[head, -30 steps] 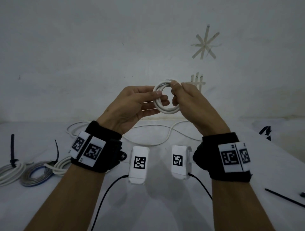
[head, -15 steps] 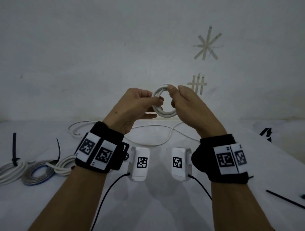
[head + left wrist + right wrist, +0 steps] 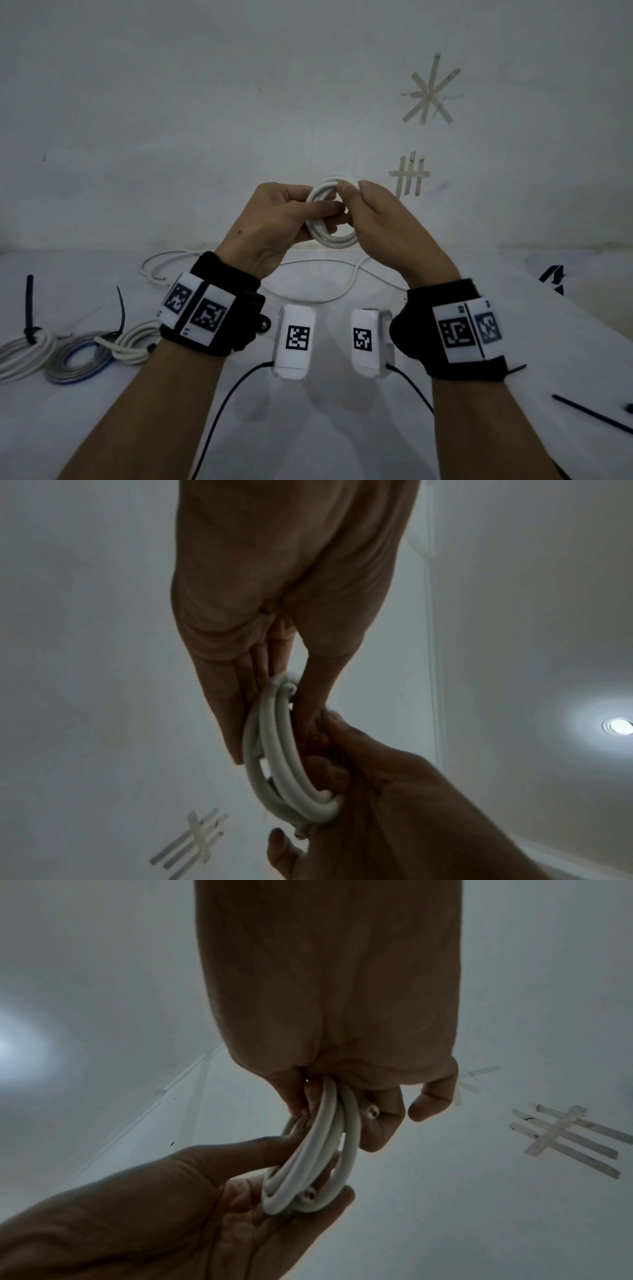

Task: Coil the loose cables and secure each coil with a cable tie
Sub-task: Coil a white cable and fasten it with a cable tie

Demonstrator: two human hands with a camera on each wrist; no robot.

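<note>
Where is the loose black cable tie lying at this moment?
In the head view, the loose black cable tie lies on the white table at the far right, below and right of the right hand.

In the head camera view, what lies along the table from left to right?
Tied white coil → grey-blue coil → smaller white coil → left wrist band → right wrist band → loose black cable tie.

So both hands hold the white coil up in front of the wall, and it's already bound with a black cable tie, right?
Not quite. Both hands, left hand and right hand, hold the white coil up, but it carries no tie; both wrist views show bare loops. A loose black cable tie lies on the table.
</note>
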